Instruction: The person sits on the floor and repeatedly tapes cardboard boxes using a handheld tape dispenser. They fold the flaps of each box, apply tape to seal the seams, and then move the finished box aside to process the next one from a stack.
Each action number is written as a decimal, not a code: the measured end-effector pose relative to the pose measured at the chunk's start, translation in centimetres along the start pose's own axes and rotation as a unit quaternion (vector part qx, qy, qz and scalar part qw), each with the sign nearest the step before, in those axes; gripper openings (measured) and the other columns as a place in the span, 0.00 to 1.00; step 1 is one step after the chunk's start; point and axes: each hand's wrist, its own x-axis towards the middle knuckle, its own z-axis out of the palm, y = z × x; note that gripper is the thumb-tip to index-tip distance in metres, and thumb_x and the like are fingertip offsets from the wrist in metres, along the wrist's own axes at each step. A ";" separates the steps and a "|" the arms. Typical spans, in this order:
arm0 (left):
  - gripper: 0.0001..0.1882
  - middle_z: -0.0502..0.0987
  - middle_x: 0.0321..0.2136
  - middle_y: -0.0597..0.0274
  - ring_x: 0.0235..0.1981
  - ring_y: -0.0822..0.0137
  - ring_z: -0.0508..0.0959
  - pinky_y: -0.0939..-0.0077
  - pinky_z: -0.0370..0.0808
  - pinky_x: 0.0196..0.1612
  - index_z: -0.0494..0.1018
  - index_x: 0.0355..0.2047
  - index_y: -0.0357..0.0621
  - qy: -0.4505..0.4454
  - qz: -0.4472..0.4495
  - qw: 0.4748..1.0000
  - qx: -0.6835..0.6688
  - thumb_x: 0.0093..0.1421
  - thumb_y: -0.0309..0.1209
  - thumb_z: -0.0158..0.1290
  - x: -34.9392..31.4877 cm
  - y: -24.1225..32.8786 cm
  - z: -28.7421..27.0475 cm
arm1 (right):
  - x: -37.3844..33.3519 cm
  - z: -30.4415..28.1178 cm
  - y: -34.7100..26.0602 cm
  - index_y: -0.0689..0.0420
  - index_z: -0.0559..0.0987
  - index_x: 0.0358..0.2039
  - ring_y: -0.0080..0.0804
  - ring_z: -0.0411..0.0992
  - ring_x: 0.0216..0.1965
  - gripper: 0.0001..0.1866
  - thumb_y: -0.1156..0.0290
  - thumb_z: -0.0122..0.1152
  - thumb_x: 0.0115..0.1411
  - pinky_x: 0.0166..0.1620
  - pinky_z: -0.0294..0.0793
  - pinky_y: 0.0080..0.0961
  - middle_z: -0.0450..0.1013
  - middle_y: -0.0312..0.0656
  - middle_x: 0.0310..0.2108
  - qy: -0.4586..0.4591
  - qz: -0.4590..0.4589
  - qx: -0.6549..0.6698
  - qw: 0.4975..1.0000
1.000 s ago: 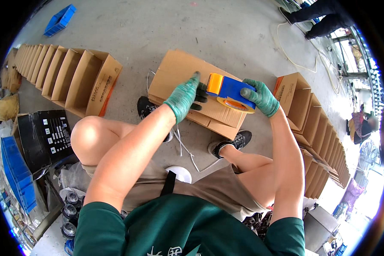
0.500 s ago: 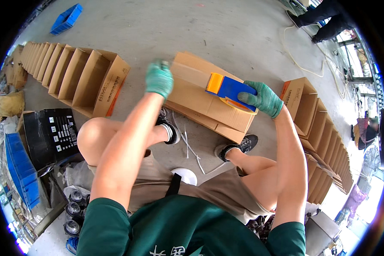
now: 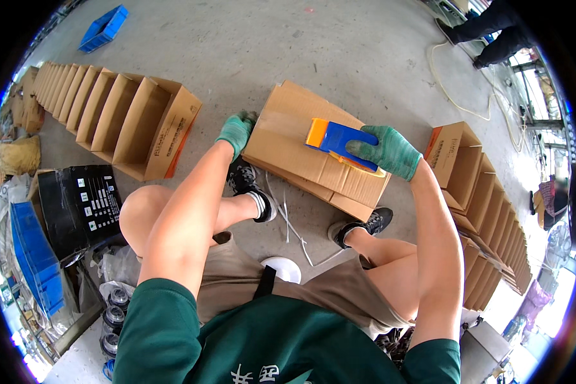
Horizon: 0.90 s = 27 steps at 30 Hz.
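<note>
A flattened cardboard box [image 3: 288, 137], one of a low stack, lies on the floor in front of my feet. My left hand [image 3: 235, 133], in a green knit glove, is at the box's left end with its fingers curled in against the edge; part of them is hidden. My right hand [image 3: 390, 152], gloved alike, grips a blue tape dispenser [image 3: 345, 137] with a yellow-orange front piece. The dispenser is over the right half of the cardboard, with the tape roll at its lower side.
Open cartons stand in a long row at left [image 3: 134, 131] and another row at right [image 3: 470, 173]. White strapping [image 3: 294, 232] lies between my shoes. A black box [image 3: 80, 205] and a blue crate [image 3: 35, 256] are at my left. Another person's legs [image 3: 493, 35] stand far right.
My left hand has come down and left to the end of the flattened box. The dispenser in my right hand has shifted slightly left and lower.
</note>
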 end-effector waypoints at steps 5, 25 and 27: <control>0.25 0.77 0.53 0.50 0.54 0.60 0.75 0.68 0.68 0.59 0.62 0.66 0.43 0.033 -0.012 0.978 0.205 0.71 0.33 0.45 1.1 1.9 -0.2 | 0.2 0.2 -0.7 0.57 0.81 0.35 0.27 0.70 0.29 0.23 0.46 0.66 0.59 0.39 0.72 0.29 0.76 0.38 0.27 0.006 0.015 -0.024 1.000; 0.35 0.63 0.66 0.52 0.67 0.55 0.63 0.63 0.60 0.68 0.56 0.70 0.60 -0.128 0.246 0.945 0.174 0.67 0.48 0.54 -4.4 8.2 1.9 | -13.9 -8.5 13.8 0.59 0.82 0.44 0.32 0.75 0.37 0.22 0.53 0.67 0.59 0.48 0.74 0.31 0.80 0.43 0.35 0.015 0.199 -0.091 0.976; 0.37 0.62 0.67 0.52 0.67 0.56 0.63 0.62 0.60 0.68 0.55 0.70 0.61 -0.135 0.235 0.948 0.169 0.65 0.48 0.56 -4.6 8.6 1.9 | -12.9 -7.6 13.4 0.59 0.82 0.42 0.32 0.75 0.36 0.20 0.55 0.67 0.59 0.46 0.75 0.31 0.79 0.43 0.34 0.018 0.187 -0.128 0.974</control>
